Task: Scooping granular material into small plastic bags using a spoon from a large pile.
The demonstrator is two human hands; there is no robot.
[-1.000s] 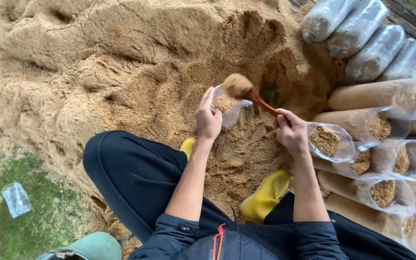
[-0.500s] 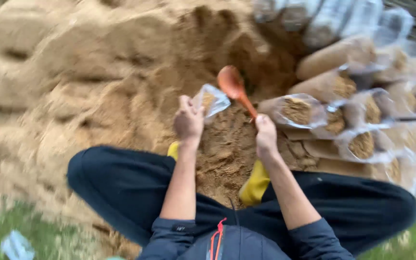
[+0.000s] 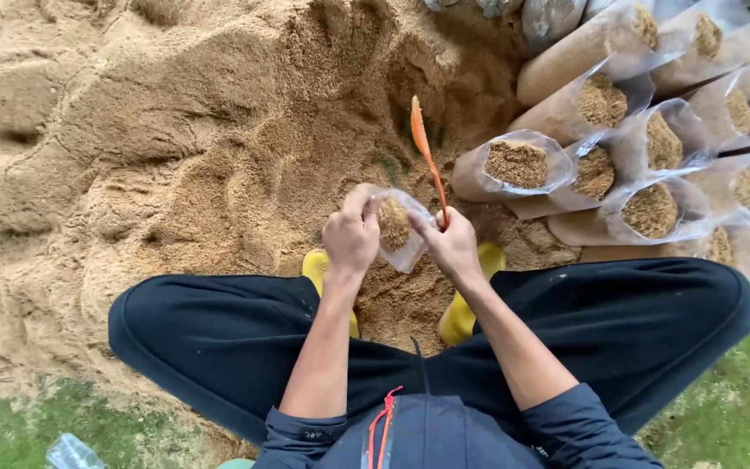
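Fingers of our left hand (image 3: 351,236) curl narrowly around the rim of a small clear plastic bag (image 3: 398,227) partly filled with tan sawdust, pinching its left edge. Our right hand (image 3: 453,246) grips the bag's right edge while its fingers also clamp the thin handle of an orange plastic spoon (image 3: 424,149), whose bowl points up and away from us, edge-on and clear of the bag. We hold the bag between both hands, just above the ground in front of our knees, its open mouth tilted toward us.

We squat in dark trousers (image 3: 219,339) and yellow rubber boots (image 3: 470,300), the boot toes showing just below the bag on either side. Before us rises a large heap of loose tan sawdust (image 3: 158,139), dug out into a hollow near the spoon. To our right lies a stack of filled clear plastic bags (image 3: 618,148) on their sides, open mouths facing us, near the right hand but not touching it. Grass (image 3: 722,408) shows at the lower corners, and a crumpled clear plastic piece (image 3: 69,453) lies at the lower left.
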